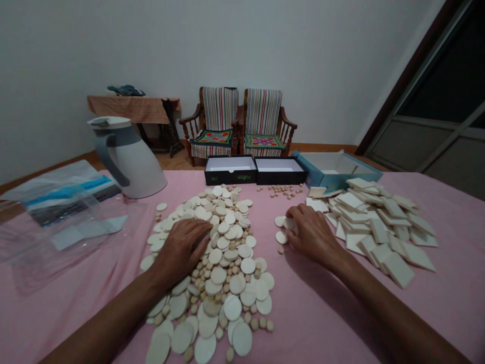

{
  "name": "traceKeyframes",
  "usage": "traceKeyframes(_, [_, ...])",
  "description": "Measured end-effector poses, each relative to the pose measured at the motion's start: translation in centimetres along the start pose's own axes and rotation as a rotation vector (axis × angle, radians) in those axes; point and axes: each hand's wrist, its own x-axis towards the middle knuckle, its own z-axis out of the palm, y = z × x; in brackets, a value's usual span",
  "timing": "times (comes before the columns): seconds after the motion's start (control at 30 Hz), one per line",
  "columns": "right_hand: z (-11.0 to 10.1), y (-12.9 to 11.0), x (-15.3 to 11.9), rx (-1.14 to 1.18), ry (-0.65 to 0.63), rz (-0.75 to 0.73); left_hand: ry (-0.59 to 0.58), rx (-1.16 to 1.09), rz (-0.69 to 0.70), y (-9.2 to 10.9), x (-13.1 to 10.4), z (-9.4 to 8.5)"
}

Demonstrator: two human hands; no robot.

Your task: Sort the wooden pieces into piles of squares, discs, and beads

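Heaped discs (218,275) on pink cloth (299,318) are being touched by the left hand (182,246) and, well apart, separate discs (281,237) by the right hand (311,235), light pressure being advisable against scattering, any grip being indiscernible.

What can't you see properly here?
All in the head view:
- Under the left hand: palm hides it.
- Whether the right hand grips a pale round wooden disc: fingers hide it.
- Green writing on the left black cardboard box: too small.
- Elbows: cut off by the bottom edge.
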Motion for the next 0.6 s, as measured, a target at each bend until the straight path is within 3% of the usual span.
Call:
traceKeyframes(0.1, [-0.6,0.6,0.1,-0.026,0.018,0.062,-0.009,0.009,0.001,0.0,-0.1,0.0])
traceKeyframes(0.27, [-0.7,-0.1,-0.9,0.244,-0.294,-0.096,0.003,0.013,0.010,-0.1,-0.1,0.1])
traceKeyframes(0.33, [-0.1,-0.6,-1.6,0.256,-0.342,-0.144,0.004,0.014,0.011,0.0,0.0,0.1])
traceKeyframes(0.5, [1.5,-0.7,-2.0,0.245,-0.302,-0.229,0.000,0.009,0.000,0.1,0.0,0.0])
traceKeyframes(0.6, [1.5,0.0,-0.8,0.307,-0.173,-0.146,0.000,0.014,0.008,0.0,0.1,0.0])
